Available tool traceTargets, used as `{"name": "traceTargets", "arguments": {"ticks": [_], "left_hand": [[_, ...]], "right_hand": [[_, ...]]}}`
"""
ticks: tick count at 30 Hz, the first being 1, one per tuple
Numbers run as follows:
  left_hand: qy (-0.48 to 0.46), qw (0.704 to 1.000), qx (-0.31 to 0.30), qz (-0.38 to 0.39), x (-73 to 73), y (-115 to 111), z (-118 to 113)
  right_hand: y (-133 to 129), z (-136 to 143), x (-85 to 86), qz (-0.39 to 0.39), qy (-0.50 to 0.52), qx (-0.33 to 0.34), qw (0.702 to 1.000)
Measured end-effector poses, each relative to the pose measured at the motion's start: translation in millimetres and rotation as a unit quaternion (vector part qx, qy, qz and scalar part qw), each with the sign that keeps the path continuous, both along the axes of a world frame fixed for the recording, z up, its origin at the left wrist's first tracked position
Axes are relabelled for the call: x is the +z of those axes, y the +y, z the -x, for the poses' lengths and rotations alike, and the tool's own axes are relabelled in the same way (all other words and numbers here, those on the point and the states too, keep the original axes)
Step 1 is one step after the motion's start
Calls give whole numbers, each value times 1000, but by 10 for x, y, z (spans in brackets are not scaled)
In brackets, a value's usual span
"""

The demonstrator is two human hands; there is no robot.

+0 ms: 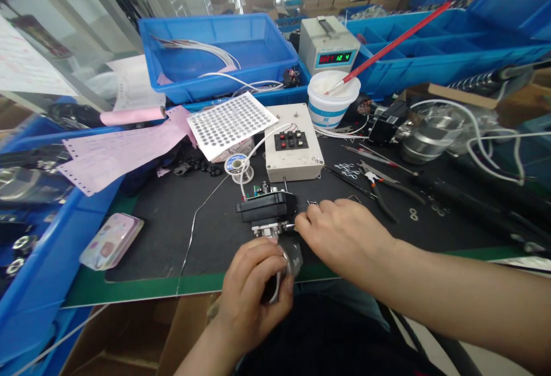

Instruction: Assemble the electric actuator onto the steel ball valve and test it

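Note:
Near the table's front edge, my left hand [258, 284] is closed around the rounded silver metal body [293, 255] of a device. A black box-shaped part [269, 208] of the same device faces away from me, with a small green circuit board [260, 190] and a white cable behind it. My right hand [340, 227] is closed at the device's right side, fingers pinched. A short metal piece shows at its fingertips against the device; the fingers hide the rest, so its kind is unclear.
Behind the device are a beige switch box [293, 163], a solder spool [239, 168] and a white tub [331, 106] with a red-handled brush. Pliers [379, 186], tweezers and small hooks lie to the right. Blue bins [219, 83] line the back; a pastel case [112, 241] is left.

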State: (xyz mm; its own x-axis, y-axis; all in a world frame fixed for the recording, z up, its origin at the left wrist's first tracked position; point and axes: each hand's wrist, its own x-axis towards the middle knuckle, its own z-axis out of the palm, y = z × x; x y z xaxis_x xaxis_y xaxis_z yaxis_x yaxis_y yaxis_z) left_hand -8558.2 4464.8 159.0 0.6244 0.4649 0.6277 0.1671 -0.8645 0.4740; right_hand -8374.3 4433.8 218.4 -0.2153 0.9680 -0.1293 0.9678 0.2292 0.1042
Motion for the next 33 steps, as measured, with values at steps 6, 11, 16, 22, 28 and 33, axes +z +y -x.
{"name": "traceTargets", "arguments": {"ticks": [6, 11, 16, 22, 28, 33], "left_hand": [[-79, 997, 3, 14, -207, 85, 241], [-132, 990, 18, 37, -352, 98, 362], [-115, 993, 16, 34, -277, 76, 310], [-85, 996, 11, 19, -103, 63, 154], [-78, 997, 15, 21, -95, 85, 170], [-78, 997, 18, 21, -124, 129, 197]], "right_hand": [[77, -91, -726, -17, 172, 6, 985], [59, -20, -924, -19, 168, -12, 985], [-84, -78, -510, -50, 71, -30, 996], [-73, 58, -188, -91, 6, 6, 996], [-30, 33, -154, -94, 9, 17, 995], [33, -11, -388, -127, 59, 28, 990]]}}
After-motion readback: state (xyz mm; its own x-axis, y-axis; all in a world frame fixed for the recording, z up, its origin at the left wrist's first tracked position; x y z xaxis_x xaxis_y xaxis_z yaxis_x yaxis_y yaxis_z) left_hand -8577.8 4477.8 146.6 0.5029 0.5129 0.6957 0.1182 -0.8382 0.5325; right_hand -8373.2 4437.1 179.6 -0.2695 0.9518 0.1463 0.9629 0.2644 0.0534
